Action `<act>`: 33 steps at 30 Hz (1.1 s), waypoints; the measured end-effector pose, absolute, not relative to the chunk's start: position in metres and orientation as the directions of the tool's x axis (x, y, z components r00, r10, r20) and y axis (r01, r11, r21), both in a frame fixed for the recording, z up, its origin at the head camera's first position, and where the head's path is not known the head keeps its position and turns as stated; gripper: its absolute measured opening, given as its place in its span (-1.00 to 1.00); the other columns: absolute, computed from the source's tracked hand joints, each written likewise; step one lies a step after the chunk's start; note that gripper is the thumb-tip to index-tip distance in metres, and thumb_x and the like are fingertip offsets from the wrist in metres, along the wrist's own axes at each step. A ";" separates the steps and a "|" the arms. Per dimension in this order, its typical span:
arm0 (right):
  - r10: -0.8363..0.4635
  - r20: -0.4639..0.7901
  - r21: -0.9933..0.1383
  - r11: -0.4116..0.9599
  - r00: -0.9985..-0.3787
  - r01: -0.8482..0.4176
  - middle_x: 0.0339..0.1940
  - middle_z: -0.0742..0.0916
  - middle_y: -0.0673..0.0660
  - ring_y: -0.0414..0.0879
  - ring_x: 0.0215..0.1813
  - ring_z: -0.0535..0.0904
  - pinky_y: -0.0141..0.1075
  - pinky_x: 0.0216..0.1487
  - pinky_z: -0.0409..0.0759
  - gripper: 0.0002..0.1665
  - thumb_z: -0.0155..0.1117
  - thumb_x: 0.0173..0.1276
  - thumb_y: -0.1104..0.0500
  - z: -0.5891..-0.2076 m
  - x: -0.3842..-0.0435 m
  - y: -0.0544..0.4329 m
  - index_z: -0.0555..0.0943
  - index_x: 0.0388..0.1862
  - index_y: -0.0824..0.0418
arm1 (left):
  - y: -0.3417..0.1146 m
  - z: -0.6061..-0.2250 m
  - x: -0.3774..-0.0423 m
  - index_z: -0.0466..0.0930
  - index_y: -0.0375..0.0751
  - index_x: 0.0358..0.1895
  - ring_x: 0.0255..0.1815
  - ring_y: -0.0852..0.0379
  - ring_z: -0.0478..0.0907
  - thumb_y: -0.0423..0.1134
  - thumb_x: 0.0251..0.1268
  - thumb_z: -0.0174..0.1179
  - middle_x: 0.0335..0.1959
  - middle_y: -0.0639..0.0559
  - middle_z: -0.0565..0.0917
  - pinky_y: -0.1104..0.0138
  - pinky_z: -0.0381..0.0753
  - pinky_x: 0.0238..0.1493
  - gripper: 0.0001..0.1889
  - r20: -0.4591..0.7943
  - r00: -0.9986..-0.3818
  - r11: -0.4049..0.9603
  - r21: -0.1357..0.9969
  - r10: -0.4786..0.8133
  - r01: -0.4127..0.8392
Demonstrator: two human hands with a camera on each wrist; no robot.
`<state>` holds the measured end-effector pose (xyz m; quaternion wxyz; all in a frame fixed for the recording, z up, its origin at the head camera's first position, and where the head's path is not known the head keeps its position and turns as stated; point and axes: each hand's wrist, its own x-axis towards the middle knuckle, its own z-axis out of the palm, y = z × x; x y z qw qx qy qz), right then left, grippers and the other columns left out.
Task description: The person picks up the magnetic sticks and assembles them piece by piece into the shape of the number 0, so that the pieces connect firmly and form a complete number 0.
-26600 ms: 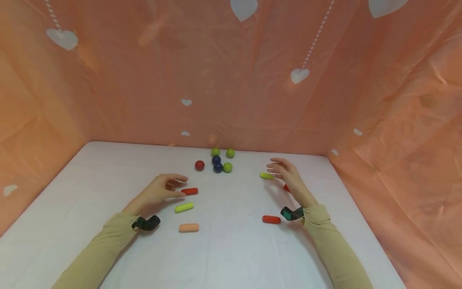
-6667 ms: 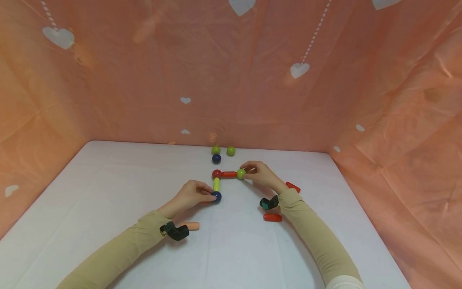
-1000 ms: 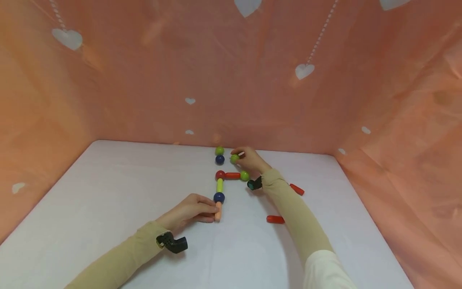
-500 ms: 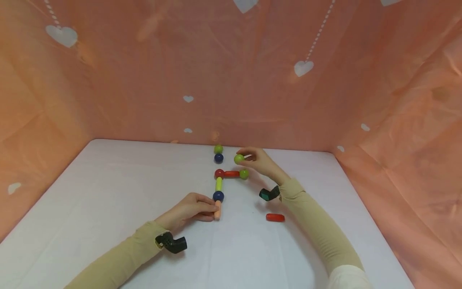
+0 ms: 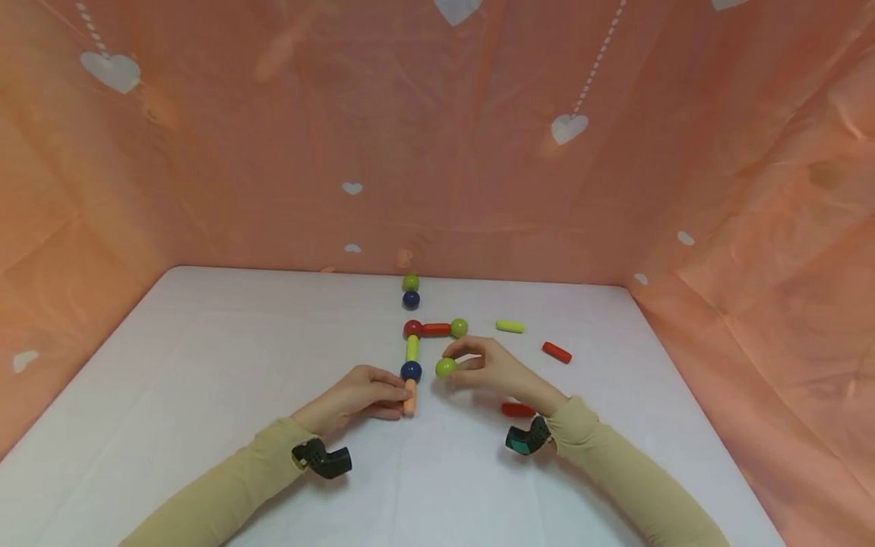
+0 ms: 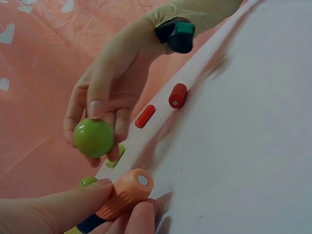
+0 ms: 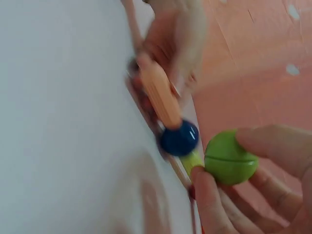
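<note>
My left hand (image 5: 358, 399) pinches an orange rod (image 5: 410, 398) between thumb and fingers. The rod's far end meets a dark blue ball (image 5: 411, 371); its near end, with a small pale disc, shows in the left wrist view. From the blue ball a yellow-green rod (image 5: 412, 349) runs to a red ball (image 5: 413, 329), and a red rod (image 5: 436, 329) runs right from there to a green ball (image 5: 459, 327). Just right of this L-shaped chain, my right hand (image 5: 495, 372) holds another green ball (image 5: 446, 368) in its fingertips, apart from the chain.
Behind the chain lie a green ball (image 5: 411, 282) and a dark blue ball (image 5: 411, 301). To the right are a loose yellow-green rod (image 5: 510, 326), a red rod (image 5: 557, 352) and another red rod (image 5: 518, 409), partly behind my right wrist. An orange cloth (image 5: 437, 137) surrounds the white table (image 5: 239, 342).
My right hand has taken a green ball from the back and brought it nearer, beside the chain. Earlier, the orange rod was added to the chain; my left hand still holds it.
</note>
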<state>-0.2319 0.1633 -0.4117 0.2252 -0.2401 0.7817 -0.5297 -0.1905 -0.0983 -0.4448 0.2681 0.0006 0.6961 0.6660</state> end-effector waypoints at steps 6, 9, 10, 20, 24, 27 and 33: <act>-0.636 -0.099 -0.931 0.331 -0.765 -0.155 -0.07 0.65 0.11 -0.05 -0.12 0.67 -0.23 -0.02 0.58 -0.64 0.41 0.22 0.18 -0.417 -0.207 0.157 0.58 -0.01 0.20 | -0.099 -0.444 -0.190 0.53 -0.54 0.02 -0.24 0.02 0.68 -0.32 0.23 0.28 -0.24 -0.22 0.69 0.25 0.67 -0.14 -0.62 -0.359 -0.853 0.098 0.932 0.379 -0.348; -0.657 -0.096 -0.932 0.322 -0.748 -0.164 -0.18 0.69 0.10 -0.06 -0.19 0.66 -0.30 -0.10 0.58 -0.67 0.40 0.22 0.23 -0.417 -0.197 0.153 0.59 -0.04 0.25 | -0.099 -0.444 -0.191 0.53 -0.55 0.02 -0.25 0.03 0.68 -0.33 0.24 0.27 -0.24 -0.22 0.69 0.25 0.67 -0.14 -0.62 -0.355 -0.853 0.095 0.933 0.382 -0.346; -0.664 -0.099 -0.933 0.320 -0.741 -0.162 -0.20 0.70 0.11 -0.06 -0.20 0.66 -0.31 -0.12 0.58 -0.68 0.40 0.22 0.24 -0.417 -0.194 0.151 0.58 -0.05 0.26 | -0.099 -0.444 -0.191 0.53 -0.55 0.02 -0.25 0.03 0.68 -0.33 0.25 0.27 -0.24 -0.22 0.69 0.25 0.67 -0.14 -0.63 -0.354 -0.854 0.094 0.934 0.382 -0.345; -0.640 -0.191 -0.949 0.314 -0.744 -0.027 -0.21 0.73 0.11 -0.02 -0.27 0.68 -0.29 -0.24 0.62 -0.52 0.42 0.21 0.18 -0.425 -0.174 0.136 0.45 0.03 0.32 | -0.097 -0.443 -0.192 0.53 -0.57 0.03 -0.25 0.02 0.68 -0.38 0.25 0.25 -0.25 -0.21 0.69 0.25 0.67 -0.16 -0.65 -0.353 -0.865 0.098 0.935 0.357 -0.341; -0.627 -0.206 -0.950 0.312 -0.751 0.000 -0.23 0.73 0.10 -0.04 -0.29 0.66 -0.29 -0.24 0.63 -0.51 0.42 0.22 0.17 -0.429 -0.170 0.129 0.43 0.03 0.32 | -0.098 -0.443 -0.192 0.54 -0.55 0.03 -0.26 0.04 0.69 -0.36 0.25 0.26 -0.24 -0.20 0.70 0.26 0.67 -0.15 -0.65 -0.354 -0.863 0.114 0.935 0.359 -0.336; -0.615 -0.208 -0.954 0.301 -0.760 0.018 -0.23 0.73 0.10 -0.05 -0.31 0.65 -0.28 -0.25 0.63 -0.53 0.41 0.23 0.19 -0.431 -0.169 0.125 0.42 0.01 0.32 | -0.098 -0.444 -0.192 0.55 -0.54 0.01 -0.25 0.05 0.68 -0.35 0.25 0.26 -0.23 -0.19 0.70 0.26 0.67 -0.15 -0.66 -0.348 -0.865 0.113 0.937 0.363 -0.330; -0.579 -0.188 -0.956 0.293 -0.794 0.012 -0.25 0.73 0.10 -0.07 -0.36 0.63 -0.31 -0.32 0.61 -0.54 0.40 0.23 0.20 -0.436 -0.167 0.119 0.41 0.00 0.31 | -0.098 -0.444 -0.190 0.57 -0.51 0.00 -0.24 0.03 0.69 -0.33 0.24 0.28 -0.22 -0.18 0.70 0.26 0.66 -0.14 -0.66 -0.359 -0.864 0.125 0.933 0.354 -0.337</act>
